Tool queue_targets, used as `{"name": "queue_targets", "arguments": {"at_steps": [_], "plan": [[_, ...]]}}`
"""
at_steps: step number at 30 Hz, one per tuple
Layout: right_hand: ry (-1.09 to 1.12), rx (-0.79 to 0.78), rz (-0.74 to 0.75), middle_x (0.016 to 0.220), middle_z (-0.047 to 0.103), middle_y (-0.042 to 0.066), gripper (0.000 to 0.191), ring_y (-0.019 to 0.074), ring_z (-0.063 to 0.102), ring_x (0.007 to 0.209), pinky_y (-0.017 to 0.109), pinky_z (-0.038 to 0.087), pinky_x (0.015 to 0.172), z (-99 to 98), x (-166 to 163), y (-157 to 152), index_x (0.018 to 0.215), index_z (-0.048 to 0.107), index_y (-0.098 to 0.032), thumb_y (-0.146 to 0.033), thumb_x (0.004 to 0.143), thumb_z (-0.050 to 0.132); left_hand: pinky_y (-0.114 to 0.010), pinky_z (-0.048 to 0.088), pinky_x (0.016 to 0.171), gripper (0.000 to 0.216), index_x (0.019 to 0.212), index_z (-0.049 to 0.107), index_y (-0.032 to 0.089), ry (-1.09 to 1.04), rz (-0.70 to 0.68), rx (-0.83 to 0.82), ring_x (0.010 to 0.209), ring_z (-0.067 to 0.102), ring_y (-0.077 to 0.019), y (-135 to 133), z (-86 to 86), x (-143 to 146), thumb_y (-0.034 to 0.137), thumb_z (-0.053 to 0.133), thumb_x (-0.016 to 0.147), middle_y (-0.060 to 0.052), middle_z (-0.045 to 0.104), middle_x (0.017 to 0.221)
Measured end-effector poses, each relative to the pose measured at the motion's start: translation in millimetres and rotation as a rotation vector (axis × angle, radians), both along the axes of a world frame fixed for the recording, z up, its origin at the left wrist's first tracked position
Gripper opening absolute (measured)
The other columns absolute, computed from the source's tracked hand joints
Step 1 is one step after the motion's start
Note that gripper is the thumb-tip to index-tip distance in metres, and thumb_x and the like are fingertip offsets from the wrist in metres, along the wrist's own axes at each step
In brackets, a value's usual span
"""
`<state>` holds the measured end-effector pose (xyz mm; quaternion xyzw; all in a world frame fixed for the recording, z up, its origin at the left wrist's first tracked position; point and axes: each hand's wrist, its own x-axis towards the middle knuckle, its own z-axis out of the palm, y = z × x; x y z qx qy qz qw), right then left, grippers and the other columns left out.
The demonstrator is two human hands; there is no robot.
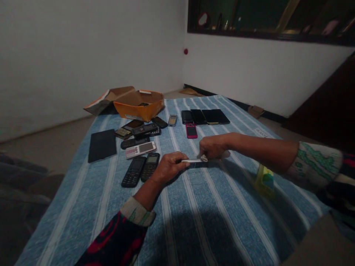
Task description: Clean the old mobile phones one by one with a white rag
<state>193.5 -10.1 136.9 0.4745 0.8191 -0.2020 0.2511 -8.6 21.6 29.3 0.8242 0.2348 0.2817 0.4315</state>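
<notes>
Striped cloth (74,207), blue and white, spread over the table. Orange cardboard box (133,112), open, at the far left. Black tablet (102,146), flat, left edge. Left hand (172,166), centre, fingers closed on one end of a slim silver-edged device (194,160), held edge-on above the cloth between both hands. Right hand (213,145), curled tight about a whitish wad (204,158) at the device's right end; whether it also grips the device cannot be told. Yellow packet (264,180), blurred, right, beneath the right forearm. Dark phones (199,117), in a row, far side. Keypad phones (133,171), several, left of centre, some overlapping. Pink phone (191,131), just nearer than the row.
</notes>
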Motion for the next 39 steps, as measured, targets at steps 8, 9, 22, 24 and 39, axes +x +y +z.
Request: {"name": "queue_targets", "arguments": {"at_steps": [8, 9, 22, 24, 39], "plan": [[0.010, 0.010, -0.024, 0.071, 0.070, 0.006, 0.026, 0.0126, 0.051, 0.057, 0.025, 0.035, 0.057, -1.4, 3, -2, 0.089, 0.076, -0.010, -0.010, 0.075, 0.054, -0.028, 0.047, 0.070, 0.014, 0.079, 0.071, 0.016, 0.000, 0.000, 0.014, 0.074, 0.063, -0.0168, 1, 0.2, 0, 0.028, 0.064, 0.078, -0.003, 0.069, 0.079], [0.010, 0.013, -0.024, 0.071, 0.070, 0.006, 0.026, 0.0128, 0.051, 0.057, 0.026, 0.035, 0.057, -1.3, 4, -2, 0.089, 0.076, -0.010, -0.010, 0.075, 0.054, -0.028, 0.047, 0.070, 0.014, 0.079, 0.071, 0.016, 0.004, 0.001, 0.015, 0.074, 0.063, -0.0167, 1, 0.5, 0, 0.028, 0.064, 0.078, -0.003, 0.069, 0.079], [0.029, -0.049, -0.128, 0.069, 0.070, 0.004, 0.029, 0.0123, 0.054, 0.058, 0.024, 0.038, 0.057, -16.2, 26, -12, 0.092, 0.077, -0.012, -0.010, 0.071, 0.057, -0.030, 0.048, 0.071, 0.013, 0.080, 0.071, 0.015, -0.009, -0.009, 0.020, 0.074, 0.063, -0.0168, 1, -1.9, 0, 0.026, 0.065, 0.079, -0.004, 0.069, 0.080], [0.078, -0.062, -0.186, 0.069, 0.069, 0.002, 0.031, 0.0116, 0.056, 0.058, 0.022, 0.039, 0.057, -19.6, 36, -17, 0.095, 0.076, -0.014, -0.012, 0.072, 0.055, -0.030, 0.048, 0.071, 0.013, 0.080, 0.071, 0.015, -0.011, -0.019, 0.012, 0.075, 0.063, -0.0169, 1, -2.5, 0, 0.026, 0.065, 0.079, -0.004, 0.069, 0.080], [0.848, -0.292, -0.687, 0.055, 0.061, -0.004, 0.023, 0.0077, 0.052, 0.048, 0.020, 0.041, 0.051, -49.0, 76, -27, 0.072, 0.071, -0.012, -0.034, 0.068, 0.073, -0.030, 0.049, 0.071, 0.014, 0.083, 0.072, 0.014, -0.042, -0.048, -0.078, 0.077, 0.064, -0.0175, 0, 0.6, -3, 0.026, 0.066, 0.080, -0.006, 0.070, 0.085]]}}
